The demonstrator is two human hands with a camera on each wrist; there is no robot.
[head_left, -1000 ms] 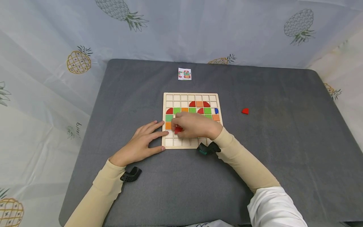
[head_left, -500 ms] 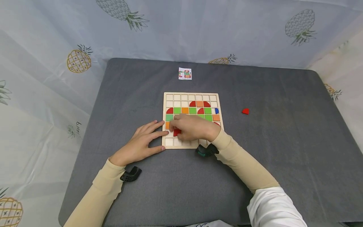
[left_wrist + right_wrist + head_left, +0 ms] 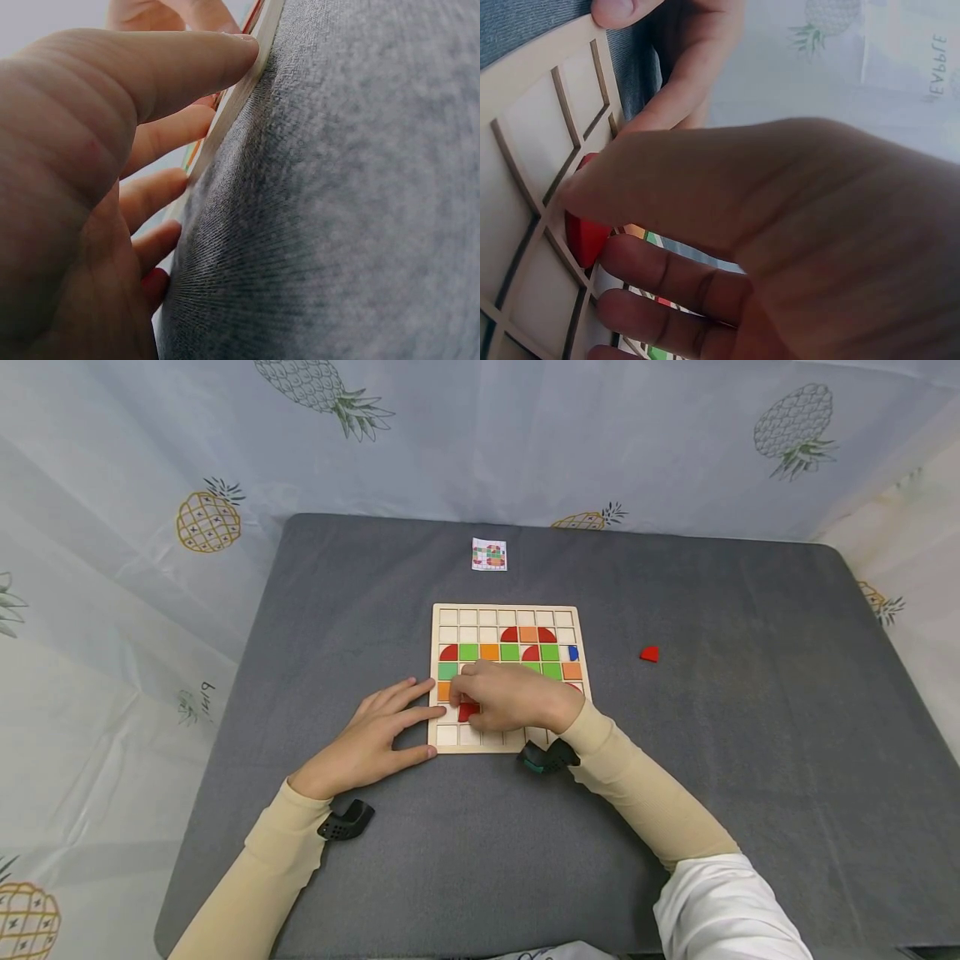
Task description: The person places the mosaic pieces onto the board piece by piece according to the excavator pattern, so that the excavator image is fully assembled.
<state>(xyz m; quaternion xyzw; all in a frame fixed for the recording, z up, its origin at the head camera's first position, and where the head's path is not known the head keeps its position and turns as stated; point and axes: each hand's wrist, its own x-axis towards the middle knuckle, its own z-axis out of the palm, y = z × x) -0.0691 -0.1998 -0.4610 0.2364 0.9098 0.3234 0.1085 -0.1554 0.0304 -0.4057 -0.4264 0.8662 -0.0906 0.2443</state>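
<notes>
A wooden grid board [image 3: 468,738] lies on the table, with red, green, orange and blue pieces set in several of its squares. My right hand [image 3: 510,695] is over the board's lower left part, thumb and fingers pinching a red tile [image 3: 467,712] at a square in the second row from the near edge. In the right wrist view, this red tile [image 3: 589,236] sits tilted against the grid bars under my thumb; part of its outline is hidden. My left hand [image 3: 367,739] rests with spread, straight fingers against the board's left edge, its thumb at the near left corner.
A loose red quarter-round piece [image 3: 648,653] lies on the grey table [image 3: 750,760] right of the board. Behind the board is a small card [image 3: 489,555] printed with a coloured grid pattern. A pineapple-print curtain [image 3: 525,435] hangs along the table's back edge.
My right hand has shifted slightly left and toward me with the red tile, mostly in the first half second. The left hand has stayed at the board's edge.
</notes>
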